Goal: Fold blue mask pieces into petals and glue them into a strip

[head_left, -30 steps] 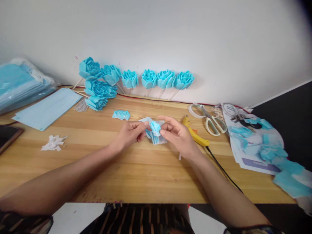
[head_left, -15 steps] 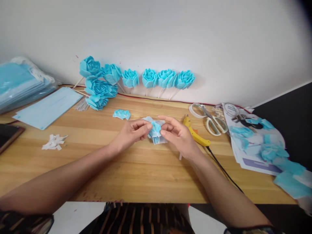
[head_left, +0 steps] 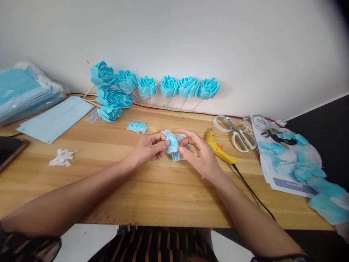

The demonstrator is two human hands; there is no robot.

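Observation:
Between my hands, above the wooden table (head_left: pixel 152 196), is a folded piece of light blue mask fabric (head_left: pixel 172 143) with whitish, see-through edges. My left hand (head_left: pixel 154 146) pinches its left side between thumb and fingers. On the right side, the thumb and fingers of my right hand (head_left: pixel 198 151) grip the same piece, with the index finger stretched above it. Left of it on the table lies a small folded blue piece (head_left: pixel 137 127). A yellow glue gun (head_left: pixel 220 149) rests just beyond my right hand.
Blue fabric flowers (head_left: pixel 169 86) on sticks lean along the wall. To the left are flat blue sheets (head_left: pixel 56 118), a bag of masks (head_left: pixel 24 92), white scraps (head_left: pixel 62 157) and a phone (head_left: pixel 12 149). Scissors (head_left: pixel 242 140), a tape roll (head_left: pixel 222 123) and papers (head_left: pixel 289 182) with blue scraps lie right.
My fingers have shifted slightly on the fabric piece, which now looks turned a little. The whole view has moved slightly; the other things on the table stay in place.

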